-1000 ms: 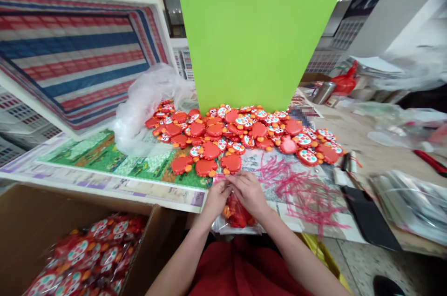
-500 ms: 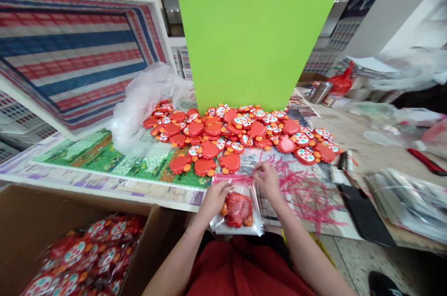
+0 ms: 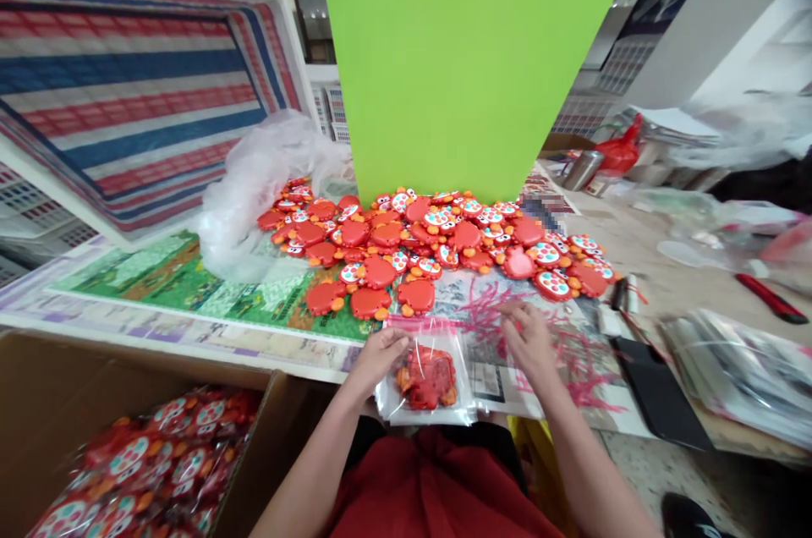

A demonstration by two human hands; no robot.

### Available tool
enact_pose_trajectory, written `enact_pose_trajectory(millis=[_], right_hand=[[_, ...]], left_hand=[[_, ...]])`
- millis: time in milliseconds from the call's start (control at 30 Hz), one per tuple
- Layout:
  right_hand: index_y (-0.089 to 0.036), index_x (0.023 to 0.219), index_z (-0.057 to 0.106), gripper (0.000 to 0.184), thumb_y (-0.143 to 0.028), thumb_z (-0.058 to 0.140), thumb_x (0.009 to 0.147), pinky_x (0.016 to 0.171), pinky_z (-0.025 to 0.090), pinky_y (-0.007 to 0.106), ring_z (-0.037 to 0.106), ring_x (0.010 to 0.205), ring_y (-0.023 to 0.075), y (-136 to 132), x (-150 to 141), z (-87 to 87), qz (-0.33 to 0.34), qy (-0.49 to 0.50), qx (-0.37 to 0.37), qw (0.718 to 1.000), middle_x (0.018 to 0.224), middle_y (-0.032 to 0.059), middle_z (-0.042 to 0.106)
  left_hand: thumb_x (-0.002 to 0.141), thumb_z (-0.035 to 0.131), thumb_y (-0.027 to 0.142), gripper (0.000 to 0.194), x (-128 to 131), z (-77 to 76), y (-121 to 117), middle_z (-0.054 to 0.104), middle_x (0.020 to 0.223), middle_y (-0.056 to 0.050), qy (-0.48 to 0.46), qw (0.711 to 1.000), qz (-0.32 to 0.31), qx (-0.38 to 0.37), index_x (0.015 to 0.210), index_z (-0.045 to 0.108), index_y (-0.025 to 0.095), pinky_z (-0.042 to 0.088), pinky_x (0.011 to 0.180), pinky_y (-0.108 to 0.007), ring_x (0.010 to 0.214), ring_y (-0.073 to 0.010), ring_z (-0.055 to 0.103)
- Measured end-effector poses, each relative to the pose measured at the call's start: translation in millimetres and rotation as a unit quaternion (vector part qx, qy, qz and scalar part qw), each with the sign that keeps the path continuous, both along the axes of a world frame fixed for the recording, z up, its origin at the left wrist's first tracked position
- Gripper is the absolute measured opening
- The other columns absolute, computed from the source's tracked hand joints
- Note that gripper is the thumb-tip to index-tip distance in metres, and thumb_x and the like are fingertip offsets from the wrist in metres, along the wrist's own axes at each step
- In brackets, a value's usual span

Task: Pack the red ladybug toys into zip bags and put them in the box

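My left hand point(image 3: 374, 356) pinches the left edge of a small clear bag point(image 3: 453, 390) that lies at the table's near edge. Inside the bag is a red and orange crab toy point(image 3: 425, 376), and a pink band runs along the bag's top. My right hand point(image 3: 529, 339) is to the right of the bag, fingers curled together over a heap of loose pink strips point(image 3: 571, 352). What it pinches, if anything, is too small to see. Just beyond both hands spreads a pile of loose crab toys point(image 3: 437, 242).
A cardboard box point(image 3: 38, 386) at lower left holds several bagged toys. A green board point(image 3: 469, 73) stands behind the pile, with a crumpled clear sack point(image 3: 254, 183) on its left. On the right lie a black flat case point(image 3: 660, 390), stacked clear bags point(image 3: 742, 369) and a red cutter point(image 3: 770, 299).
My hands were together at the bag's top. The right hand then slid right along the pink band and on to the pink strips; the left stayed on the bag.
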State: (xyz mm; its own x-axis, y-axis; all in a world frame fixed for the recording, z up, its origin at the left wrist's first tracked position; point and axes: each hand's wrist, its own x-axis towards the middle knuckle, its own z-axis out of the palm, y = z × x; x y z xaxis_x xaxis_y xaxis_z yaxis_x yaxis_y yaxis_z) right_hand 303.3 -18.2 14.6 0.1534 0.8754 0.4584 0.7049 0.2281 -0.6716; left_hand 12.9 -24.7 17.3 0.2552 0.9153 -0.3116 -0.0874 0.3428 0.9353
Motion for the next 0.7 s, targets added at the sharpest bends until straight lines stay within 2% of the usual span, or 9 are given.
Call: enact_pose_trajectory(millis=[67,133,200,333,467,567,633,700], right_hand=[[-0.021,0.093,0.073,0.026,-0.036,0.054,0.084,0.084,0.047,0.043,0.06,0.089,0.0253,-5,-26,3.4,0.085,0.082,-0.087,0.989,0.09,0.008,0.069],[-0.021,0.097,0.071,0.03,-0.043,0.059,0.082,0.077,0.049,0.039,0.062,0.081,0.0229,-7,-47,2.0,0.162,0.176,-0.172,0.956,0.089,0.0064,0.071],[-0.019,0.092,0.07,0.031,-0.045,0.064,0.077,0.07,0.049,0.035,0.061,0.072,0.0199,-8,-59,-2.1,0.188,0.249,-0.208,0.927,0.082,0.0043,0.071],[-0.019,0.086,0.07,0.028,-0.041,0.072,0.069,0.064,0.047,0.03,0.06,0.066,0.0164,-7,-57,-8.9,0.171,0.329,-0.21,0.905,0.075,0.0018,0.07],[-0.021,0.074,0.072,0.018,-0.038,0.07,0.07,0.065,0.048,0.031,0.059,0.065,0.0168,-8,-49,-9.7,0.153,0.336,-0.21,0.905,0.071,0.0016,0.07],[-0.019,0.073,0.071,0.023,-0.041,0.064,0.076,0.066,0.049,0.031,0.06,0.068,0.0175,-8,-52,-4.4,0.16,0.334,-0.207,0.906,0.071,0.0032,0.069],[-0.019,0.075,0.068,0.026,-0.044,0.062,0.079,0.066,0.049,0.031,0.06,0.069,0.0172,-6,-60,0.2,0.182,0.329,-0.196,0.906,0.072,0.0037,0.067],[-0.02,0.079,0.063,0.024,-0.043,0.065,0.077,0.064,0.048,0.029,0.059,0.067,0.0163,0,-72,2.0,0.204,0.322,-0.177,0.907,0.072,0.002,0.065]], left_hand=[[0.066,0.075,0.051,0.042,1,5.8,-1,0.071,0.088,-0.007,-0.006,1.0,-0.005,-0.004,0.086,0.062,0.015,0.048,0.065,-0.027,0.074,-0.0176,0.066],[0.066,0.075,0.051,0.043,0,10.5,-2,0.073,0.095,-0.009,-0.001,1.0,-0.013,-0.008,0.088,0.063,0.016,0.049,0.068,-0.028,0.083,-0.0204,0.068],[0.067,0.075,0.05,0.045,-2,13.5,-2,0.073,0.102,-0.011,0.009,1.0,-0.019,-0.015,0.095,0.064,0.016,0.049,0.069,-0.029,0.089,-0.0226,0.069],[0.07,0.072,0.046,0.049,-9,13.7,-2,0.072,0.109,-0.011,0.001,1.0,-0.017,-0.022,0.11,0.065,0.018,0.05,0.072,-0.03,0.098,-0.0255,0.068],[0.069,0.07,0.041,0.031,-14,13.8,-4,0.073,0.101,-0.011,-0.042,0.999,-0.006,-0.028,0.087,0.069,0.016,0.052,0.066,-0.03,0.094,-0.0273,0.069],[0.068,0.068,0.047,0.032,-15,18.2,-4,0.073,0.092,-0.012,-0.074,0.997,-0.01,-0.023,0.072,0.064,0.015,0.053,0.066,-0.032,0.089,-0.0282,0.069],[0.069,0.069,0.052,0.038,-16,23.7,-4,0.073,0.092,-0.012,-0.054,0.998,-0.008,0.0,0.073,0.063,0.015,0.054,0.069,-0.032,0.09,-0.0273,0.069],[0.068,0.071,0.054,0.042,-19,32.0,-4,0.073,0.093,-0.01,-0.01,1.0,0.009,0.029,0.083,0.064,0.016,0.054,0.068,-0.03,0.089,-0.0257,0.07]])
